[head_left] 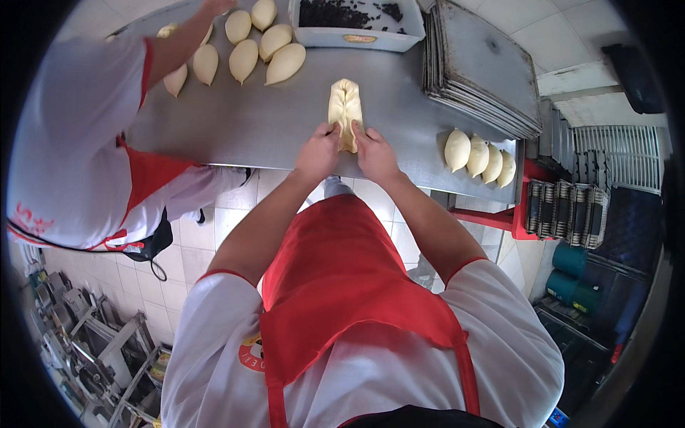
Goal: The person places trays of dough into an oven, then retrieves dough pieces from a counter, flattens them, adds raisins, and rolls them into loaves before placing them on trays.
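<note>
A pale, elongated piece of dough lies on the steel table in front of me, its sides folded in toward a seam down the middle. My left hand pinches its near left edge, thumb on top. On the near right edge, my right hand grips it the same way, with the fingertips partly hidden. Several smooth, pointed oval dough pieces rest at the far left of the table. A short row of shaped dough pieces sits near the table's right end.
A white tub with dark bits stands at the far edge. To its right are stacked metal trays. A co-worker in white and red reaches over the table at left. Black loaf tins stand beyond the right end.
</note>
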{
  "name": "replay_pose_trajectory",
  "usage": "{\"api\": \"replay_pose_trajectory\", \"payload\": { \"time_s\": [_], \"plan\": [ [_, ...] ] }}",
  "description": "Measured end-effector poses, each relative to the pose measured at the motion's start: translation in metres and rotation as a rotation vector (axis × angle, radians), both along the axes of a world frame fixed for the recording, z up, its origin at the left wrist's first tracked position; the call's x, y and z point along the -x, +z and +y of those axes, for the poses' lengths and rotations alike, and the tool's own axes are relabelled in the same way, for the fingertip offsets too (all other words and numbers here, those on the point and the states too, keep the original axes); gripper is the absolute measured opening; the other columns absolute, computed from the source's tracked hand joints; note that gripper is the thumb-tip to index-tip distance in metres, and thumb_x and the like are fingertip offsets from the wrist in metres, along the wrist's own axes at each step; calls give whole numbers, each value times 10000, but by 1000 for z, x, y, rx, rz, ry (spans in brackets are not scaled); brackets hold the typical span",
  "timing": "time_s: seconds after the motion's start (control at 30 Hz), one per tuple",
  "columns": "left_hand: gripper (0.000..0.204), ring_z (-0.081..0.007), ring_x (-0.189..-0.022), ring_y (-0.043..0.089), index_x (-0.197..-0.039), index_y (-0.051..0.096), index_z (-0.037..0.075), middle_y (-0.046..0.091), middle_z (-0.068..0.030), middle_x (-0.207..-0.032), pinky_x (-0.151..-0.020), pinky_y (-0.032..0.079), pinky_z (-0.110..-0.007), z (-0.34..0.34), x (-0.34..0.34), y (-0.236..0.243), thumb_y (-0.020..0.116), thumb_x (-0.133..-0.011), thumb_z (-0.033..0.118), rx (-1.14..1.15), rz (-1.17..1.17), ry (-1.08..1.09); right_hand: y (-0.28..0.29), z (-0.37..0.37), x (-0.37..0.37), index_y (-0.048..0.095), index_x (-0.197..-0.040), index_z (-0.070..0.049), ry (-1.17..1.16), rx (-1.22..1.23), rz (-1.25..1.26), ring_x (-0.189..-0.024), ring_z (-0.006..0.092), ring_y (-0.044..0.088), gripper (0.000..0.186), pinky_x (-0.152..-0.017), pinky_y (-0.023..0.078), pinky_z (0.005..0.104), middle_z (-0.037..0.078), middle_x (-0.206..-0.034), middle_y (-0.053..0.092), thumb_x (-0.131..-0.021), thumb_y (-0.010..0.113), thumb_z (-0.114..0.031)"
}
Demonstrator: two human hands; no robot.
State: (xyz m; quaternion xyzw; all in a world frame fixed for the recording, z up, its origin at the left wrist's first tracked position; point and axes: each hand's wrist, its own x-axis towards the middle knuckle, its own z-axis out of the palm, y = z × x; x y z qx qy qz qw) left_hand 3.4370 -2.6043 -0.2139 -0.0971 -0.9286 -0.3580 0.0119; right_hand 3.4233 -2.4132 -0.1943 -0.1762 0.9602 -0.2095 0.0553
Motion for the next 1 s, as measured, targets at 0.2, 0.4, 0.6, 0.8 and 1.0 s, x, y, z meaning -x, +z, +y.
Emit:
{"api": "replay_pose_trajectory", "payload": {
  "time_s": [0.2, 0.4, 0.6, 0.8, 1.0],
  "plan": [
    [323, -415, -1023, 720, -1212, 685, -88, 624, -210, -1249, -931, 597, -486, 5, 24, 11, 599, -961, 96, 287, -149, -227, 31, -23, 29, 653, -1410, -40, 164, -360, -269, -1073, 350, 708, 471, -931, 573, 465, 171, -1158, 708, -948, 624, -125],
    [459, -405, -1084, 663, -1442, 610, 60, 619, -186, -1254, -962, 547, -483, -27, 74, 30, 607, -998, 179, 24, -326, -58, 51, -14, 95, 701, -1307, 8, -141, 127, -136, -1103, 415, 698, 396, -958, 567, 505, 245, -1191, 710, -999, 546, -186],
    [492, -365, -1192, 570, -1494, 606, 124, 614, -164, -1208, -1054, 469, -454, 0, 96, 13, 557, -1043, 315, 295, -55, 9, -4, -33, 109, 410, -1601, -19, 47, -129, -81, -1117, 406, 692, 707, -962, 574, 493, 206, -1289, 654, -945, 604, -199],
    [465, -369, -1148, 600, -1405, 674, 82, 606, -184, -1170, -1032, 486, -465, -44, 147, 35, 640, -1004, 315, 44, -239, -89, 97, -40, 227, 804, -969, -68, 265, 8, -487, -947, 383, 748, 230, -868, 585, 486, 244, -961, 750, -917, 647, -229],
    [431, -369, -1155, 600, -1368, 681, 53, 592, -204, -1207, -1010, 512, -456, -15, 113, 34, 721, -961, 191, -183, -39, 363, 75, -37, 402, 756, -1266, -93, 162, -70, -100, -1167, 380, 697, 421, -1012, 564, 473, 220, -1252, 728, -891, 749, -283]
  ]
}}
